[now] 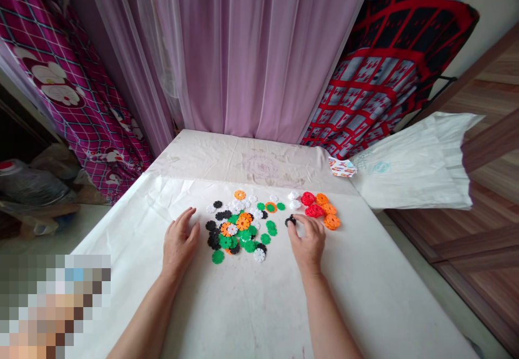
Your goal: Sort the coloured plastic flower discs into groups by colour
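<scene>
A lilac curtain hangs behind the pale, cloth-covered surface. Near the middle of that surface, I see a black disc pinched in the right hand, its grip closed down with thumb and fingertip against the piece. The disc is small and round, so I can pick out no long axis, and I can't tell which way its face points. Just beyond lie white discs and red discs, with orange discs to their right. Leftward spreads a mixed pile of notched rounds. The left hand is beside it, thumb apart from fingers, its grip loose and holding nothing. Farther out, a white bag is at the right edge.
</scene>
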Tool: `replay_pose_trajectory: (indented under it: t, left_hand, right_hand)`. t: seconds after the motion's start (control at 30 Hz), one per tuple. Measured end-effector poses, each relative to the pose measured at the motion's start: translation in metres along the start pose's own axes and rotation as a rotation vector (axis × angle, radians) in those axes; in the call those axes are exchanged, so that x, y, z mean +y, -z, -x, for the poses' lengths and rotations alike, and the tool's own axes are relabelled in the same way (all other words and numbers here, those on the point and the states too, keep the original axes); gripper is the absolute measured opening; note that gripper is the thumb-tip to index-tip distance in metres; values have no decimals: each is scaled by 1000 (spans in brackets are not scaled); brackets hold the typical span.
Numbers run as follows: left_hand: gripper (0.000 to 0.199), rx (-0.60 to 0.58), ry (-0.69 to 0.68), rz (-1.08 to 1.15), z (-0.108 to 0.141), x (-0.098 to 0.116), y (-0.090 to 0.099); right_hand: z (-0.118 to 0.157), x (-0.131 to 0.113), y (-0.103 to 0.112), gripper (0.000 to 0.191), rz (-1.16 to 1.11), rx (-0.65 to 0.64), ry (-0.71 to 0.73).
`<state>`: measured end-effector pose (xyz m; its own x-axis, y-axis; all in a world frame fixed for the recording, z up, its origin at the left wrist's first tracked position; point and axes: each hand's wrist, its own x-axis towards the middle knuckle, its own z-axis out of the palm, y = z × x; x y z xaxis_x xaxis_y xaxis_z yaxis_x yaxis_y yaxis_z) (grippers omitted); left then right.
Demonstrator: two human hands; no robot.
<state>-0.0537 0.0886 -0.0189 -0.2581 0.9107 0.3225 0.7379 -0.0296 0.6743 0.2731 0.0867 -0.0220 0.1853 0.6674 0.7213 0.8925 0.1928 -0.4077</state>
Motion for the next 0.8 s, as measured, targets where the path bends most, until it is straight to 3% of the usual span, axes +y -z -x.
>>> replay_pose_trajectory:
  t: [0.13,0.43,0.8]
  left_hand:
    - [40,-7,9,-14,-1,-1,0]
    - [42,-33,28,-15,-1,-1,2]
    - [43,-34,12,-14,-1,2,2]
  right_hand:
    - [-1,27,4,17,6,31,-24]
    - [1,17,-3,15,19,-84,-38]
    - [-1,16,0,16,23,-103,-18]
